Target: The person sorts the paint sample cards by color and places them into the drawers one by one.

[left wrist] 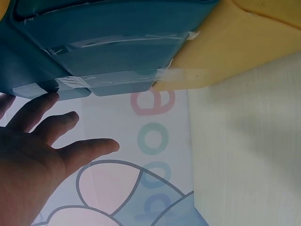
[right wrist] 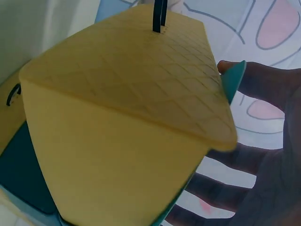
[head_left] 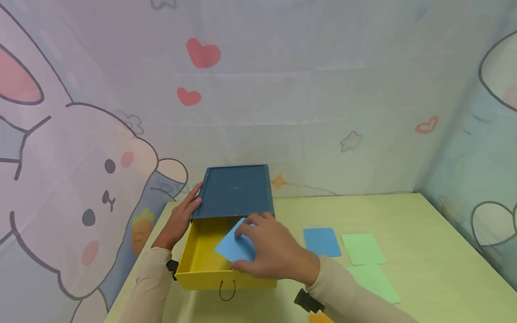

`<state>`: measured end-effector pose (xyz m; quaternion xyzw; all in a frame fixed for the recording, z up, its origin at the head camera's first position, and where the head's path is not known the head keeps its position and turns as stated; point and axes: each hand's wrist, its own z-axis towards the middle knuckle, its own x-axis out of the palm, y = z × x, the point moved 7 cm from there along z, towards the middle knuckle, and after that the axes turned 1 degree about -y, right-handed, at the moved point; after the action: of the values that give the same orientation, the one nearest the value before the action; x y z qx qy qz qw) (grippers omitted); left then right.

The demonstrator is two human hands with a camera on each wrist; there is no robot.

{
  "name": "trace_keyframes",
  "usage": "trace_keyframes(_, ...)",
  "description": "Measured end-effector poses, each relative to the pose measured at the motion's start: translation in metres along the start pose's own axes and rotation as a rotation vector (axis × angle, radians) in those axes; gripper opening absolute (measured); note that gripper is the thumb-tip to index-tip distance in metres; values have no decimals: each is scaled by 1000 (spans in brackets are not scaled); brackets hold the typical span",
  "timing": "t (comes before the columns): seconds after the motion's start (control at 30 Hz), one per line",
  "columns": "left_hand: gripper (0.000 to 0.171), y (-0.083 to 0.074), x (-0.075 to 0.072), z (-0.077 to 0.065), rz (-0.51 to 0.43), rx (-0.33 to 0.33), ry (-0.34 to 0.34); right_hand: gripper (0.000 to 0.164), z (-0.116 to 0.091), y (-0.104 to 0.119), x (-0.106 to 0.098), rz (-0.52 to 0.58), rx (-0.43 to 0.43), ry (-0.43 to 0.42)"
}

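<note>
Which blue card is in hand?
The blue card held by the right hand, over the yellow drawer; the other blue card lies flat on the table.

- Pale, light-yellow bench, filling the lower part of the head view.
- Dark-blue box with its yellow drawer pulled out, lower centre.
- Blue card, flat, right of the box.
- Upper green card, lower right; lower green card just below.
- Orange piece, bottom edge, partly hidden.
</note>
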<state>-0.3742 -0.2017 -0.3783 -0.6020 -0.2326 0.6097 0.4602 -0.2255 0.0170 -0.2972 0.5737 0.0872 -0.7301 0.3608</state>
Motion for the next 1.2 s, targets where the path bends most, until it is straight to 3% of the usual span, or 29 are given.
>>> trace_keyframes(0.47, 55, 4, -1, 1, 8, -5, -8, 44, 26, 3, 16, -129, 41, 64)
trace_keyframes(0.73, 55, 3, 1, 1, 4, -4, -2, 51, 28, 0, 29, -172, 94, 93)
trace_keyframes(0.97, 55, 1, 1, 1, 20, 9, -4, 52, 31, -11, 44, -118, 115, 167)
trace_keyframes(1.2, 55, 1, 1, 0, 9, 3, 4, 61, 37, -14, 57, -227, 148, 267)
